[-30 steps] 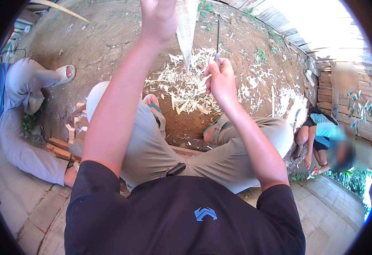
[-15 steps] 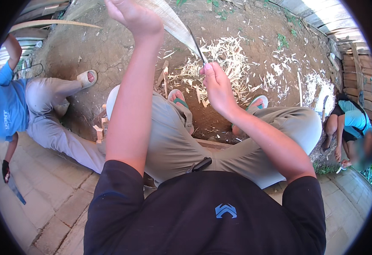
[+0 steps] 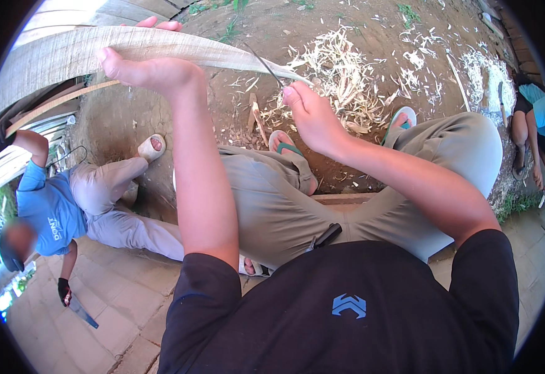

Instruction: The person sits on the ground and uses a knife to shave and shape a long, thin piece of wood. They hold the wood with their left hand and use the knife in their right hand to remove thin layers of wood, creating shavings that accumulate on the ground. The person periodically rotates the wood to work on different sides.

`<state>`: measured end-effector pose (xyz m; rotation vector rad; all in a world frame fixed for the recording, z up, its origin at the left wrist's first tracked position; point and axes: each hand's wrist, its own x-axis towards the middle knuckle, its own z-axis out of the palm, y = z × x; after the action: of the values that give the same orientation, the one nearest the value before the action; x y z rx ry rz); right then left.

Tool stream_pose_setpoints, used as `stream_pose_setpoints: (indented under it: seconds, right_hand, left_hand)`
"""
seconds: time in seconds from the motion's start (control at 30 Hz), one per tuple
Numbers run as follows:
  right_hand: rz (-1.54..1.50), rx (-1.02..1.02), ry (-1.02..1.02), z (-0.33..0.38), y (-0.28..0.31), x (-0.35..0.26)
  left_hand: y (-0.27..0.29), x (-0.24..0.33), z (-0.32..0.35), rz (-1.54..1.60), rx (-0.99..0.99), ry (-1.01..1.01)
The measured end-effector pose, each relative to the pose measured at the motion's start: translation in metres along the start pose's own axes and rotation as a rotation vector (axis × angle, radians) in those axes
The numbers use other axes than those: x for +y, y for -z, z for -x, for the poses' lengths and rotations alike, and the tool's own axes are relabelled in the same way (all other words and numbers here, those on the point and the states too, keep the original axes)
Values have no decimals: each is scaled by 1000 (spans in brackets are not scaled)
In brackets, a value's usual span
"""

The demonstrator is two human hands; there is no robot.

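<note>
My left hand [image 3: 151, 68] grips a long pale wooden strip [image 3: 66, 53] that runs from the upper left and tapers to a point near the middle. My right hand [image 3: 310, 115] is closed on a thin dark blade [image 3: 263, 62] whose tip rests against the tapered end of the strip. Both arms stretch out over my knees in grey trousers. Pale wood shavings [image 3: 341, 75] lie scattered on the bare earth beyond my sandalled feet.
A person in a blue shirt [image 3: 51, 215] sits on the paving at my left, holding a long strip and a dark knife [image 3: 82, 311]. Another person in light blue [image 3: 534, 118] sits at the right edge. A wooden plank [image 3: 347, 198] lies under my legs.
My view has swung left. The strip has turned from pointing up to lying across the top, and my left hand has slid along it; the right hand stays at the tapered end.
</note>
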<state>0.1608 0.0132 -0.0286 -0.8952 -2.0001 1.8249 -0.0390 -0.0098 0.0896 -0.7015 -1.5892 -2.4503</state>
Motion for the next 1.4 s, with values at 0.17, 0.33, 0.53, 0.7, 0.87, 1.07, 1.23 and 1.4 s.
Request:
stream_pose_setpoints:
  seconds: [0.17,0.33,0.53,0.7,0.87,1.07,1.23,1.4]
  right_hand:
    - [62,17,-176,-8,4,14]
    - [68,-74,-68,-2,6,0]
    - [21,-95,-95,2,7,-22]
    - [49,-59,-67,-1,6,-14]
    - [9,-125,-142,3,10,-25]
    - [78,-126,8,4,8,-27]
    - [145,-104,-20,-1,6,-20]
    - [270,-72,-58,-10,11,-8]
  left_hand:
    - [-6,0,2,-7,-13,17]
    - [0,-4,-3,22,-48,13]
    - [-2,-4,-1,-22,-15,28]
    - [-2,-6,-2,-40,39,19]
    - [-1,-8,-3,-34,52,41]
    - [2,-9,-6,-34,60,68]
    - [11,-14,-11,27,28,53]
    - [6,-16,-9,16,39,33]
